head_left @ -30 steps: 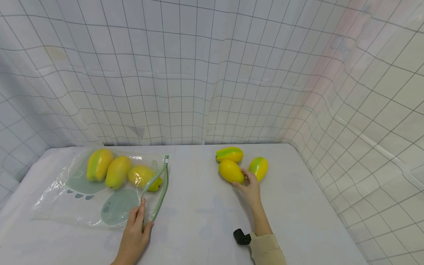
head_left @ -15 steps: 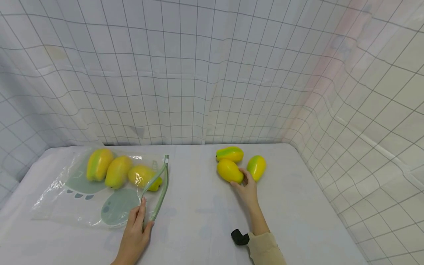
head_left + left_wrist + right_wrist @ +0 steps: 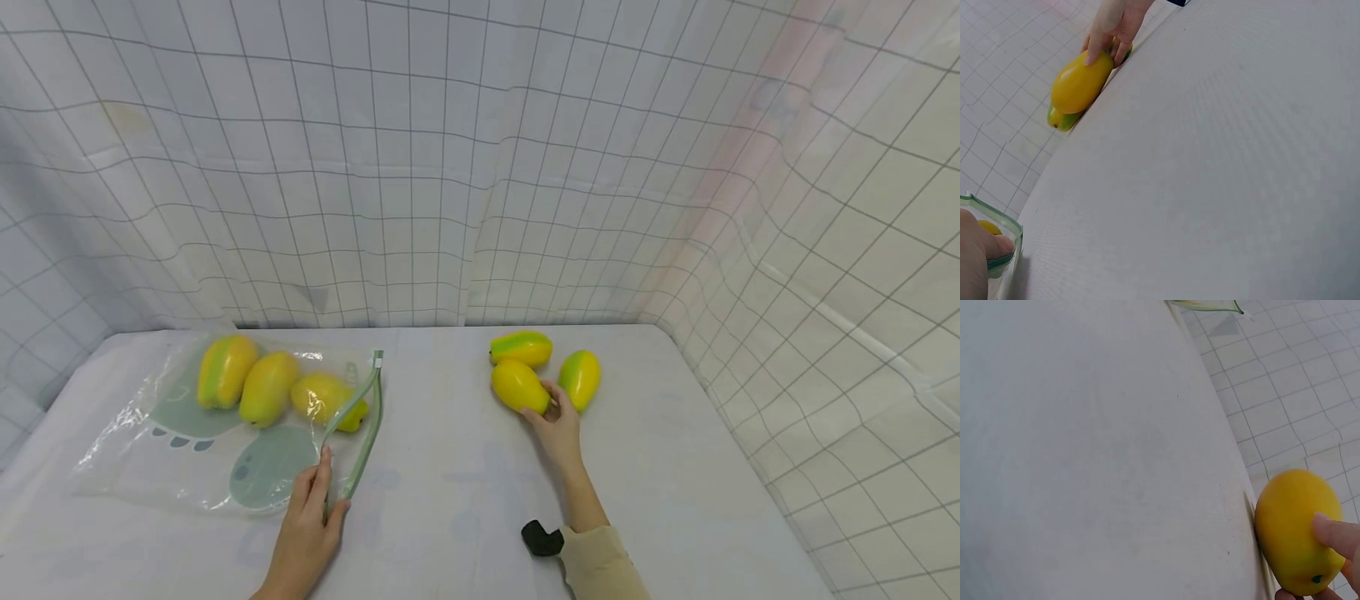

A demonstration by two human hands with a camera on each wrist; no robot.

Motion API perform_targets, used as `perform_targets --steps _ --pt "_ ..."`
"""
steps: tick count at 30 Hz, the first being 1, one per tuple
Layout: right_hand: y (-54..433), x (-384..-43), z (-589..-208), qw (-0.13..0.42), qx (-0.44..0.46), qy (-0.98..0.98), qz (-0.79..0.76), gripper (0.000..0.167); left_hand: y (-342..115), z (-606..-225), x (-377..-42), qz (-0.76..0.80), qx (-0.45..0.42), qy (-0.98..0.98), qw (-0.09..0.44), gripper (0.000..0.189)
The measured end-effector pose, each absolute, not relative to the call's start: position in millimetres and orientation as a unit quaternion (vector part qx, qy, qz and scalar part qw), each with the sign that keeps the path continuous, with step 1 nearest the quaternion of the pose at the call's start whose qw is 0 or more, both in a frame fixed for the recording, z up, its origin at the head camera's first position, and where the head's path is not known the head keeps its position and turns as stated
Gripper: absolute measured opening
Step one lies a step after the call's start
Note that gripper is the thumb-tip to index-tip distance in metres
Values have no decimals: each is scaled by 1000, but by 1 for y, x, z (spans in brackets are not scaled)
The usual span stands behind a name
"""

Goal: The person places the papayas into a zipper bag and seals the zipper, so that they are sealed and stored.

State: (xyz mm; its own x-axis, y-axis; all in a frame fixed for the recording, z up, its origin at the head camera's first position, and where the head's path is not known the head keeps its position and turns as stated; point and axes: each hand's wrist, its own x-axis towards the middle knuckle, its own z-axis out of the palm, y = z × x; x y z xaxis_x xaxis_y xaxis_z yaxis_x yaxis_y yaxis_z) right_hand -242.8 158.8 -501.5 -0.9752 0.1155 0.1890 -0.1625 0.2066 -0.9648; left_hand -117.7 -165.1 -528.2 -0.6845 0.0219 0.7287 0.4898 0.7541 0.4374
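My left hand (image 3: pixel 303 533) pinches the green-edged rim of a clear zip bag (image 3: pixel 187 487); in the left wrist view the thumb (image 3: pixel 999 247) lies on that rim. Three yellow-green papayas lie inside the bag, the nearest to its mouth being a papaya (image 3: pixel 318 398). On the right, my right hand (image 3: pixel 561 433) holds the narrow end of a yellow papaya (image 3: pixel 517 385) between thumb and fingers. The right wrist view has the thumb on the side of this papaya (image 3: pixel 1297 519). It rests on the table, close to the others.
Behind the held papaya lies a green-striped papaya (image 3: pixel 522 347), and to its right another papaya (image 3: pixel 581 379). The white table (image 3: pixel 442 500) ends at a grid-patterned curtain (image 3: pixel 420 208). A black device (image 3: pixel 542 539) sits at the right sleeve.
My right hand has shifted slightly left, and the papaya in it has moved a little with it. The rightmost papaya has also shifted slightly left. My left hand and the bag stay put.
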Motion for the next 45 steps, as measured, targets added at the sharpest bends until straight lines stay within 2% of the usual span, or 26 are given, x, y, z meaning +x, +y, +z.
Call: perform_targets --steps 8,17,23,32,40,45 --pt "159 -243 -502 89 -25 -767 634 53 -166 -529 -118 -318 -145 -865 361 70" --pt "147 -235 -487 58 -20 -762 644 51 -166 -531 -119 -314 -142 -866 363 72" --pt "128 -219 -460 21 28 -755 655 51 -166 -530 -118 -318 -144 -864 362 72" --pt "101 -209 -458 -32 73 -749 657 51 -166 -527 -117 -321 -148 -864 360 69" --pt "79 -202 -461 -56 128 -737 661 49 -167 -528 -117 -313 -139 -871 352 62" --pt "66 -198 -462 -82 139 -733 660 49 -166 -530 -117 -310 -129 -874 351 73"
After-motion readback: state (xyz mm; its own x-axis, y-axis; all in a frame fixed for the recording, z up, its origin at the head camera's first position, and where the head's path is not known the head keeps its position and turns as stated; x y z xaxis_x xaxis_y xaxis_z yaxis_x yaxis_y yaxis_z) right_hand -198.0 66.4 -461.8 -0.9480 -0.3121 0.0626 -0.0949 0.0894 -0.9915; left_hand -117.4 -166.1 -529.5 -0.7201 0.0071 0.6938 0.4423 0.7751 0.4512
